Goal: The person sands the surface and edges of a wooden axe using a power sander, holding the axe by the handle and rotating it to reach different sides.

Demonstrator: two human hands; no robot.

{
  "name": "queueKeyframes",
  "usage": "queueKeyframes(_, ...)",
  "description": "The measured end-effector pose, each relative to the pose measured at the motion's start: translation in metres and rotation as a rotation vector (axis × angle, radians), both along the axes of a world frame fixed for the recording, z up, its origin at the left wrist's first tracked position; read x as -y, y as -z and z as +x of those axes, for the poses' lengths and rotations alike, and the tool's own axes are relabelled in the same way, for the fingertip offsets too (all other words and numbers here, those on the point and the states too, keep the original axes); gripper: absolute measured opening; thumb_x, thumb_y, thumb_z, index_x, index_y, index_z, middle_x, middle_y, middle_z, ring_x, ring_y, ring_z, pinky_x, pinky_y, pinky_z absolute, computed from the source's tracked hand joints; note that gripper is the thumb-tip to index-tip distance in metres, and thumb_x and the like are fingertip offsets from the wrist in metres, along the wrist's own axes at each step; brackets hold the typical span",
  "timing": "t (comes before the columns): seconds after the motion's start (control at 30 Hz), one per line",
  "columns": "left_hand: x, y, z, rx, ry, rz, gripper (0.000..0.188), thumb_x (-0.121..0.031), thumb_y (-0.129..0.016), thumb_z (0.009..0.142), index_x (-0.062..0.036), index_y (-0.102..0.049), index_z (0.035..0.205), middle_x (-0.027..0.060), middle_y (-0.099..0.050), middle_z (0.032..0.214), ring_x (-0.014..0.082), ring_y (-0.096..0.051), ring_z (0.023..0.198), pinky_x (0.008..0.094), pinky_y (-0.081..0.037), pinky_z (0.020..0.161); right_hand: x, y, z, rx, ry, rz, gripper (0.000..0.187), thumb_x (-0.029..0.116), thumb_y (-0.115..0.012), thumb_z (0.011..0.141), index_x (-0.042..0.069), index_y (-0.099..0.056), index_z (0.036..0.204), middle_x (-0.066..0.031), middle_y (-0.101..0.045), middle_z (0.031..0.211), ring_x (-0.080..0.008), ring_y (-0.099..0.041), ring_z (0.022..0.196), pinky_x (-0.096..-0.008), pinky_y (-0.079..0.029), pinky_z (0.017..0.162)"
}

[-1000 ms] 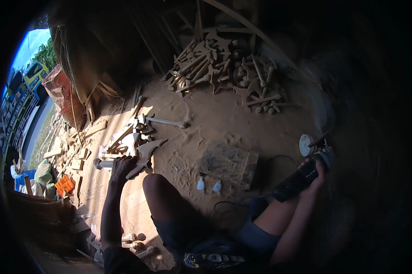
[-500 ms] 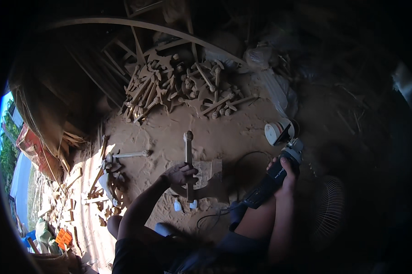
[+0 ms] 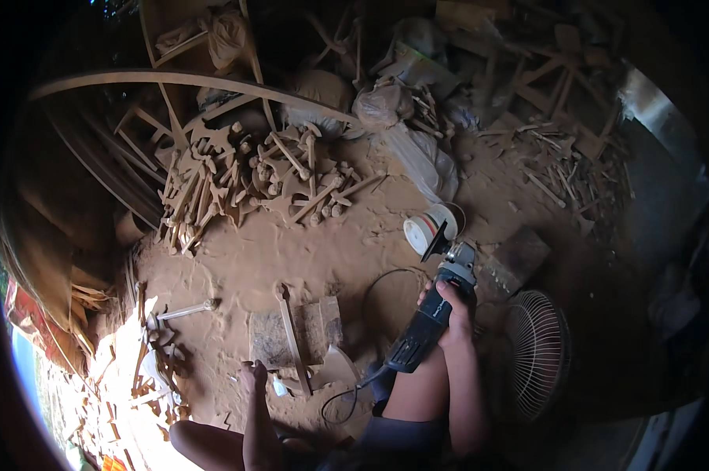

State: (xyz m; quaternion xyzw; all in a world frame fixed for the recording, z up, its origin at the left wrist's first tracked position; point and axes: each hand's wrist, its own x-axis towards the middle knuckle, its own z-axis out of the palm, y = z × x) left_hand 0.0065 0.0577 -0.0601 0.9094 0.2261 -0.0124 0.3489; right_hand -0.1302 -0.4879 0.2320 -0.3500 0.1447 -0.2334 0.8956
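Note:
My right hand (image 3: pixel 453 312) is closed around the dark body of an angle grinder (image 3: pixel 423 330), whose black disc points up and away. My left hand (image 3: pixel 252 377) is apart from the wood, fingers curled. A small pale bit shows beside it, but I cannot make out what the fingers hold. A long wooden stick with a knobbed end (image 3: pixel 292 337) leans across a rough wood block (image 3: pixel 321 320) on the ground. Beside the stick's near end lies a curved flat piece of wood (image 3: pixel 337 366). A small white object (image 3: pixel 280 386) sits between my left hand and the stick.
A heap of knobbed wooden pieces (image 3: pixel 205 177) lies at the far left. Beyond the grinder is a white round tub on its side (image 3: pixel 422 230). A wire fan guard (image 3: pixel 537 353) stands to the right. The grinder's cord (image 3: pixel 353 392) loops near my leg. Scraps lie at left.
My left hand has let go of the wooden stick and drawn back toward me. The stick now rests against the block. The whole view has swung right; my right hand still holds the grinder.

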Motion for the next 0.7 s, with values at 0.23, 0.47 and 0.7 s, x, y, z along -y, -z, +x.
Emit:
queueKeyframes(0.23,0.212,0.031,-0.187,-0.395,-0.616,-1.016,0.078,-0.061,-0.060,0.099,-0.0032,-0.051,0.151,0.0219,-0.059,0.142,0.0318,-0.059,0.123,0.0400,-0.047,0.101,0.006,0.016,-0.007,-0.032,0.025,-0.042,0.034,0.013,-0.080,0.090,0.005,-0.061,0.117,-0.0113,-0.069,0.102,-0.0250,-0.070,0.089,-0.0412,-0.060,0.082)
queueKeyframes(0.47,0.234,0.072,-0.175,-0.340,0.077,-1.429,0.040,-0.042,-0.050,0.110,-0.0081,-0.058,0.129,0.0041,-0.062,0.112,0.0224,-0.062,0.112,0.0449,-0.049,0.100,-0.019,-0.004,-0.008,0.035,0.005,-0.126,0.045,-0.005,-0.080,0.083,0.004,-0.061,0.123,-0.0122,-0.070,0.099,-0.0251,-0.072,0.083,-0.0406,-0.062,0.077)
queueKeyframes(0.7,0.196,0.033,-0.164,0.022,-0.520,-1.325,0.029,-0.029,-0.045,0.110,-0.0033,-0.051,0.120,0.0147,-0.063,0.088,0.0274,-0.069,0.076,0.0459,-0.060,0.067,-0.027,-0.005,0.004,0.058,-0.119,-0.107,0.037,0.024,-0.074,0.094,0.002,-0.061,0.122,-0.0139,-0.068,0.108,-0.0275,-0.067,0.097,-0.0402,-0.057,0.085)
